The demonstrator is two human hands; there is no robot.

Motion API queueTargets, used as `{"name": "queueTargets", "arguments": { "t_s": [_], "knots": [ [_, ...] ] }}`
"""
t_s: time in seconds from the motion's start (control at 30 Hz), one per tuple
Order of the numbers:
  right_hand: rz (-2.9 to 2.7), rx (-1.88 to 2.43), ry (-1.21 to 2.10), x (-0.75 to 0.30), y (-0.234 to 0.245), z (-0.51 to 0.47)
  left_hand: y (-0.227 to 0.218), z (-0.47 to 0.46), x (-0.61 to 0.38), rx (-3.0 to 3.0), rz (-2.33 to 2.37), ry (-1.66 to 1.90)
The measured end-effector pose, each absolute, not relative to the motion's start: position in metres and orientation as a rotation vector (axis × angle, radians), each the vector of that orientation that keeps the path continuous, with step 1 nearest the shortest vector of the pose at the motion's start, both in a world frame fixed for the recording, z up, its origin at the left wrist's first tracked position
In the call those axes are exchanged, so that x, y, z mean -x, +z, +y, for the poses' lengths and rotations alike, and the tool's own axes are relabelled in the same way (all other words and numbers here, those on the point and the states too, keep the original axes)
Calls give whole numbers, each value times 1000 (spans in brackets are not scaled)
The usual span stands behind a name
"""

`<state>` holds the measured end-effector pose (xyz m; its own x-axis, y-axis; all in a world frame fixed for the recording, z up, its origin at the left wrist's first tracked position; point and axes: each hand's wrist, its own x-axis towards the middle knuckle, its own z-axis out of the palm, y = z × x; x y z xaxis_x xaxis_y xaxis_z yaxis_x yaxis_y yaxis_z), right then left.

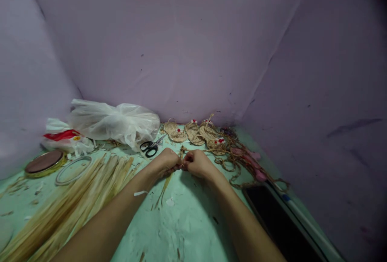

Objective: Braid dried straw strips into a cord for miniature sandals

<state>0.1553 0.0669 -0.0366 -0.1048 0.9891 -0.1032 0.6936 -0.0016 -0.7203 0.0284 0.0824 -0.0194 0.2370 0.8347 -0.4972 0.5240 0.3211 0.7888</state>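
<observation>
In the head view, brings both hands close together above the middle of a green-covered desk (187,229). Curls the left hand (168,161) closed, knuckles up, and bends the fingers of the right hand (196,163) into a pinch, with a fiber cord (182,153) caught between the two. Cannot tell the exact placing of the left fingertips, hidden under the hand. Shows loose fiber ends (165,189) hanging below the left hand. Has scissors (151,147) with black handles lying just beyond the left hand, blades pointing away to the right. Beyond both hands, near the lilac wall (193,52), displays woven slipper-shaped pieces (175,133) trimmed with red beads. Right of these, includes a tangle of braided cord (236,165) with a pink strip (252,163) among it, and, nearer, a dark flat device (278,217) beside a white stick (305,213). On the left, spreads long pale fiber strips (75,197) near a gray ring (72,171), a gold-rimmed round lid (45,163) and a translucent plastic bag (117,123).
</observation>
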Motion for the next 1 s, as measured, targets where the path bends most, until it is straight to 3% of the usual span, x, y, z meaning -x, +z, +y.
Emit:
{"name": "queueTargets", "arguments": {
  "t_s": [0.17,0.47,0.6,0.77,0.87,1.0],
  "knots": [
    [-1834,2015,650,-153,-16,58,-22,81,-30,-1348,1404,371],
    [-1990,1981,383,-118,-9,32,-22,78,-23,-1214,1300,435],
    [-1918,1860,689,-137,-8,43,-24,82,-15,-1226,1217,458],
    [-1126,1702,1191,-150,-13,58,-27,88,-11,-1160,1143,417],
    [-988,1553,1513,-140,-18,57,-28,90,-10,-1185,1109,401],
    [-1107,1600,1515,-133,-28,55,-31,90,-10,-1298,1138,368]
  ]
}}
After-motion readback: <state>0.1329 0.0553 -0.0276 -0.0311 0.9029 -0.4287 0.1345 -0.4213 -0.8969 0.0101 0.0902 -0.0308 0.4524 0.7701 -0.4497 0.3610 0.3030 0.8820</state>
